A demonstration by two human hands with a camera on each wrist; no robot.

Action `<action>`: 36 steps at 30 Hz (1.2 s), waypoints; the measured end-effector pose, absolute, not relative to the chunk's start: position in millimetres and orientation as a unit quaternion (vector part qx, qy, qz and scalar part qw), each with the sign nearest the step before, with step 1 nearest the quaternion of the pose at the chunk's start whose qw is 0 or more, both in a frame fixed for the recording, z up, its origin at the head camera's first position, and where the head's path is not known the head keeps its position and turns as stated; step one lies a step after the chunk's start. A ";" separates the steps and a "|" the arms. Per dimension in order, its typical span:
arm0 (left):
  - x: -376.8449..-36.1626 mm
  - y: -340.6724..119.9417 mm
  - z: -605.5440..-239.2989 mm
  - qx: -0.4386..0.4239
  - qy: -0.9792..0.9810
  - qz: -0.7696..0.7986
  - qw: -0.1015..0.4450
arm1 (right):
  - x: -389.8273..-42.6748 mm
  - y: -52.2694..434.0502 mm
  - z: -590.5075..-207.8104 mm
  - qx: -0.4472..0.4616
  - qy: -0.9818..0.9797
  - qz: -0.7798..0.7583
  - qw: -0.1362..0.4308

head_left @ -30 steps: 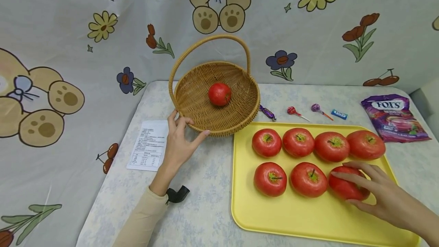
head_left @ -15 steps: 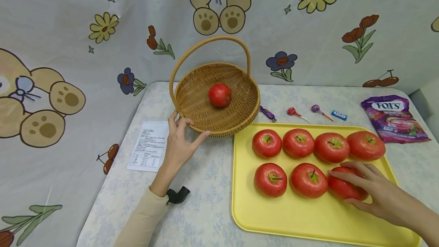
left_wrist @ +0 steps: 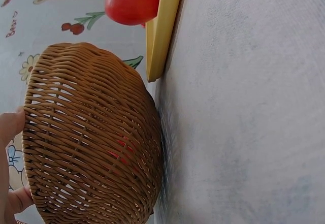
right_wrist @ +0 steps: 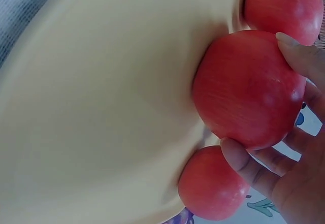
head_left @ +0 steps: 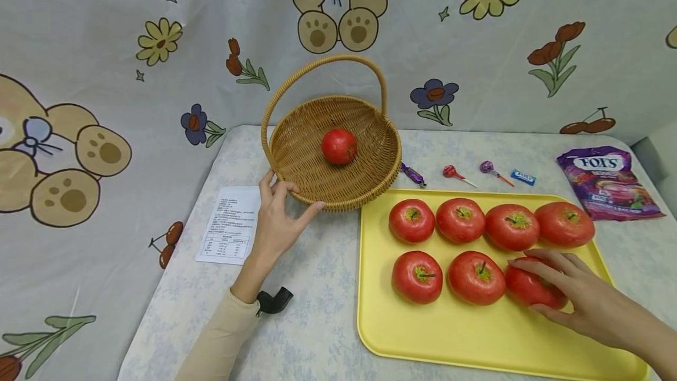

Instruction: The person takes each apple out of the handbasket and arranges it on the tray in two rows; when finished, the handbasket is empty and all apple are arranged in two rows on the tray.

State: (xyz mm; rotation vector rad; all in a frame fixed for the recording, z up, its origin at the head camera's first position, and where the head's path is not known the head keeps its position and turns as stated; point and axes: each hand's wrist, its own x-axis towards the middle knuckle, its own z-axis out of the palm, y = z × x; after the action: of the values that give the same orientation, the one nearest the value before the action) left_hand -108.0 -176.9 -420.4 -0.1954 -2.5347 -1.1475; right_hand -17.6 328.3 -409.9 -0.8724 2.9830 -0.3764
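A wicker basket (head_left: 317, 184) with a tall hooped handle stands at the back of the table, one red apple (head_left: 339, 146) inside. My left hand (head_left: 276, 223) holds its near left rim, thumb and fingers spread along the edge. In the left wrist view the woven side of the basket (left_wrist: 91, 132) fills much of the frame. On the yellow tray (head_left: 449, 340), my right hand (head_left: 592, 298) grips the rightmost front-row apple (head_left: 531, 288). The right wrist view shows thumb and fingers around this apple (right_wrist: 246, 92), which sits low at the tray surface beside its neighbour.
Several more apples (head_left: 411, 220) stand in two rows on the tray. Behind it lie a purple-wrapped candy (head_left: 413, 174), two lollipops (head_left: 450, 171), a small blue packet (head_left: 523, 176) and a purple candy bag (head_left: 608, 182). A printed paper (head_left: 227, 225) lies left of the basket.
My right hand has shifted slightly left with its apple, which now sits closer to the neighbouring one. The left hand and basket have stayed in place.
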 end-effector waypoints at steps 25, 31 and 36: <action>-106.9 -176.6 -418.5 -0.068 -0.895 -0.404 0.174 | -27.1 315.6 -372.4 -0.245 0.957 -0.151 0.026; -107.4 -175.9 -418.9 -0.072 -0.896 -0.403 0.171 | -49.3 293.0 -349.0 -0.289 0.944 -0.159 0.007; -106.6 -174.6 -418.5 -0.070 -0.896 -0.402 0.173 | -82.8 258.7 -331.0 -0.351 0.918 -0.182 -0.028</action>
State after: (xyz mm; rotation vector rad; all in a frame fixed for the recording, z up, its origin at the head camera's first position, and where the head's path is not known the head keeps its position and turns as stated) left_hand -106.6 -174.6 -418.5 -0.1980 -2.5423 -1.1401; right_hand -82.8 258.7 -331.0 -1.1242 2.9358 -0.5822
